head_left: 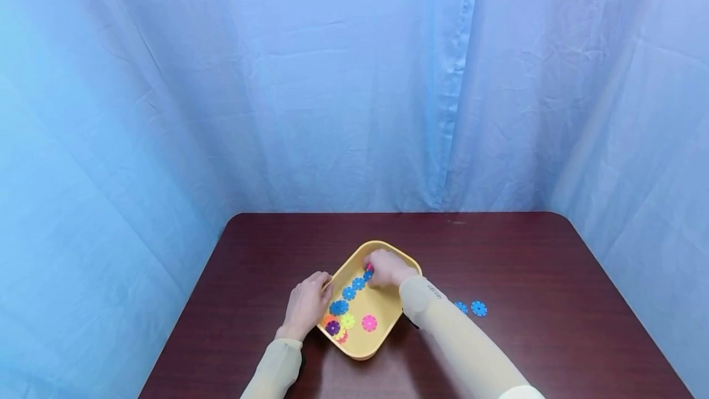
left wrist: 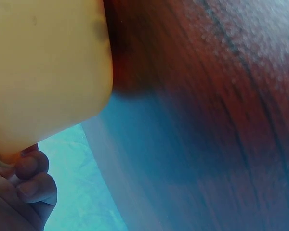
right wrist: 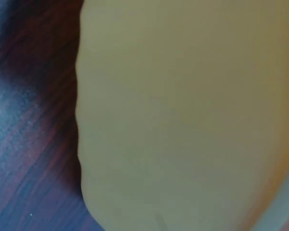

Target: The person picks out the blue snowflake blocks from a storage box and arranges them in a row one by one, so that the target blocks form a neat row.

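A yellow plastic basin sits at an angle on the table. My left hand grips its left rim, fingers curled over the edge; in the left wrist view those curled fingers show at the basin's corner. My right hand reaches inside at the far end, fingers curled around a pink notched snowflake disc, mostly hidden. Just below it a row of blue snowflake discs runs down the left side. Yellow, purple and orange discs lie near the lower left corner, and a pink disc lies apart.
Two blue discs lie on the dark red wooden table right of the basin, one partly behind my right sleeve. Light blue curtains hang around the table. The basin's outer wall fills most of the right wrist view.
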Action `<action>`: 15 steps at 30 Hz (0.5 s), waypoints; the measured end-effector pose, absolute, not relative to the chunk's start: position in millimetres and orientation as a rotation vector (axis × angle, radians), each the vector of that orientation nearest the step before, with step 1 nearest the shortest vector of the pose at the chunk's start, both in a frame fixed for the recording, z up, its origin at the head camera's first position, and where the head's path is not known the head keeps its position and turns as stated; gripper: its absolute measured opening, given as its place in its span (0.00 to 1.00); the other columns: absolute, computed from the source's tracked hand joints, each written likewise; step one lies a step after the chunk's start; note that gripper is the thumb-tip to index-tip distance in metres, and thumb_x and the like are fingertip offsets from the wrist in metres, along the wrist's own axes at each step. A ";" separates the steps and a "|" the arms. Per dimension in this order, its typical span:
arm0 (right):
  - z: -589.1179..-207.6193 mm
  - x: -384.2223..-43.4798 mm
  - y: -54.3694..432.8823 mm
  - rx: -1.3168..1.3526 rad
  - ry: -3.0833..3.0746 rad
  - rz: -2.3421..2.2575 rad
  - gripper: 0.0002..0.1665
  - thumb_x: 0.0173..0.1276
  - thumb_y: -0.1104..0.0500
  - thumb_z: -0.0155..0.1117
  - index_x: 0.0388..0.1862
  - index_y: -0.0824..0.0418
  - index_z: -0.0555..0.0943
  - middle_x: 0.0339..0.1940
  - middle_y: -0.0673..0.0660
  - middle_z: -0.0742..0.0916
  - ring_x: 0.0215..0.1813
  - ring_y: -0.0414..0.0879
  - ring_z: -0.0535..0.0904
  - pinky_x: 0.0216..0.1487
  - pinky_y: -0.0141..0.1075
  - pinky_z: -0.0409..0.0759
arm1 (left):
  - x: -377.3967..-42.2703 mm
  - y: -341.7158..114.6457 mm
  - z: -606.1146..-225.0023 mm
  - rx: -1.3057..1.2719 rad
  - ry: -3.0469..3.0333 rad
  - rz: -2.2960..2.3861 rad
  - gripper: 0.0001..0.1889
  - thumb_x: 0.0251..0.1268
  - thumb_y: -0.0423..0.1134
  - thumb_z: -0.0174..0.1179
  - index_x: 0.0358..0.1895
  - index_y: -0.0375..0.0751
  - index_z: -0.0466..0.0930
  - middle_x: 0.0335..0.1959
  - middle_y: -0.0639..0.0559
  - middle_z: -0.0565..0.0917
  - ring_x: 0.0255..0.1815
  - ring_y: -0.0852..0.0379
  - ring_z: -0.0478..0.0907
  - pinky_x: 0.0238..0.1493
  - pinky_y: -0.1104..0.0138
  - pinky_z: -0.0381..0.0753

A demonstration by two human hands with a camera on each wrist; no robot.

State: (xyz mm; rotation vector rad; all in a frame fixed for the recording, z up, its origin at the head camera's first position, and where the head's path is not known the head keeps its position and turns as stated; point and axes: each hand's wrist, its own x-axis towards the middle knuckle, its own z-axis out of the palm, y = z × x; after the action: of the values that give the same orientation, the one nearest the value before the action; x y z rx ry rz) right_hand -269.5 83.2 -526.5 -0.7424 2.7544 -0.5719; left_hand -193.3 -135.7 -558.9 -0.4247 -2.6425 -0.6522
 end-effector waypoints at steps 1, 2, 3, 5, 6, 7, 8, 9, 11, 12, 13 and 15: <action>-527.1 -269.0 83.0 -0.746 2.759 -0.567 0.18 0.53 0.66 0.77 0.44 0.63 0.86 0.41 0.55 0.87 0.38 0.45 0.77 0.47 0.40 0.78 | -193.3 -135.5 -559.0 -0.424 -2.643 -0.653 0.03 0.63 0.37 0.68 0.36 0.48 0.83 0.31 0.58 0.82 0.26 0.57 0.80 0.28 0.62 0.77; -528.2 -268.6 82.8 -0.743 2.765 -0.559 0.18 0.53 0.65 0.77 0.45 0.63 0.86 0.41 0.55 0.87 0.39 0.45 0.77 0.48 0.41 0.78 | -193.3 -135.3 -559.1 -0.421 -2.643 -0.657 0.03 0.63 0.37 0.68 0.36 0.48 0.83 0.31 0.58 0.82 0.26 0.57 0.80 0.28 0.62 0.78; -529.2 -268.2 82.6 -0.738 2.768 -0.552 0.18 0.54 0.64 0.77 0.45 0.63 0.86 0.42 0.54 0.87 0.41 0.45 0.77 0.49 0.41 0.78 | -193.2 -135.2 -559.3 -0.420 -2.643 -0.657 0.03 0.63 0.37 0.68 0.36 0.48 0.83 0.31 0.58 0.82 0.26 0.57 0.80 0.28 0.62 0.78; -530.9 -267.3 82.1 -0.735 2.779 -0.541 0.18 0.55 0.63 0.77 0.45 0.62 0.86 0.43 0.54 0.87 0.43 0.46 0.78 0.51 0.42 0.78 | -193.1 -135.0 -559.2 -0.420 -2.644 -0.658 0.03 0.63 0.37 0.68 0.36 0.48 0.83 0.31 0.58 0.82 0.25 0.58 0.79 0.28 0.62 0.78; -531.5 -266.8 81.8 -0.736 2.786 -0.539 0.18 0.54 0.63 0.78 0.45 0.62 0.86 0.43 0.54 0.87 0.43 0.47 0.78 0.51 0.42 0.78 | -193.2 -135.0 -559.3 -0.419 -2.645 -0.661 0.03 0.63 0.37 0.68 0.36 0.48 0.83 0.31 0.58 0.82 0.25 0.58 0.79 0.28 0.62 0.77; -531.9 -266.3 81.5 -0.736 2.794 -0.538 0.17 0.54 0.63 0.78 0.44 0.62 0.86 0.43 0.54 0.87 0.44 0.47 0.79 0.51 0.42 0.78 | -193.2 -134.9 -559.2 -0.419 -2.646 -0.663 0.03 0.63 0.37 0.68 0.36 0.48 0.83 0.31 0.58 0.82 0.25 0.58 0.79 0.28 0.62 0.77; -532.4 -265.8 81.3 -0.733 2.798 -0.538 0.17 0.55 0.63 0.78 0.44 0.62 0.86 0.43 0.54 0.87 0.44 0.47 0.79 0.51 0.42 0.78 | -193.2 -134.8 -558.9 -0.419 -2.647 -0.664 0.03 0.63 0.37 0.68 0.36 0.48 0.83 0.31 0.58 0.82 0.25 0.58 0.79 0.28 0.62 0.77; -532.6 -265.2 81.1 -0.733 2.804 -0.543 0.16 0.55 0.63 0.78 0.43 0.62 0.87 0.42 0.54 0.87 0.43 0.47 0.79 0.51 0.42 0.78 | -193.3 -134.7 -558.8 -0.419 -2.648 -0.662 0.03 0.64 0.37 0.68 0.36 0.48 0.83 0.31 0.58 0.82 0.25 0.58 0.79 0.28 0.62 0.77; -532.9 -264.1 80.5 -0.725 2.814 -0.548 0.15 0.55 0.64 0.78 0.42 0.62 0.86 0.41 0.54 0.86 0.41 0.47 0.78 0.48 0.42 0.78 | -193.3 -134.8 -558.6 -0.420 -2.651 -0.659 0.03 0.64 0.37 0.68 0.36 0.48 0.83 0.31 0.58 0.82 0.25 0.58 0.79 0.28 0.62 0.77; -533.2 -263.7 80.3 -0.718 2.816 -0.552 0.14 0.55 0.64 0.78 0.40 0.62 0.86 0.40 0.53 0.86 0.40 0.47 0.78 0.47 0.42 0.78 | -193.3 -134.8 -558.5 -0.418 -2.652 -0.658 0.03 0.64 0.38 0.68 0.36 0.48 0.83 0.32 0.58 0.82 0.26 0.58 0.79 0.28 0.62 0.77; -533.0 -263.1 80.1 -0.708 2.816 -0.555 0.13 0.55 0.64 0.78 0.40 0.62 0.86 0.39 0.53 0.85 0.39 0.47 0.77 0.45 0.42 0.78 | -193.2 -134.8 -558.4 -0.418 -2.654 -0.658 0.03 0.64 0.38 0.68 0.36 0.48 0.83 0.32 0.58 0.82 0.26 0.58 0.79 0.28 0.62 0.77; -532.6 -262.0 79.8 -0.697 2.818 -0.556 0.11 0.55 0.65 0.77 0.38 0.62 0.85 0.37 0.53 0.84 0.36 0.46 0.75 0.42 0.41 0.77 | -192.9 -134.6 -558.0 -0.414 -2.662 -0.657 0.02 0.64 0.38 0.67 0.37 0.48 0.83 0.32 0.59 0.82 0.26 0.59 0.79 0.28 0.63 0.77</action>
State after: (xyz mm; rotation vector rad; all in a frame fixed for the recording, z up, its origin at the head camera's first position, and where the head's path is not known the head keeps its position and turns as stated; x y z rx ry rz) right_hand -262.0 79.8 -532.6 -0.6972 2.8181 -0.5559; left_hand -192.9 -134.6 -558.0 -0.4144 -2.6616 -0.6575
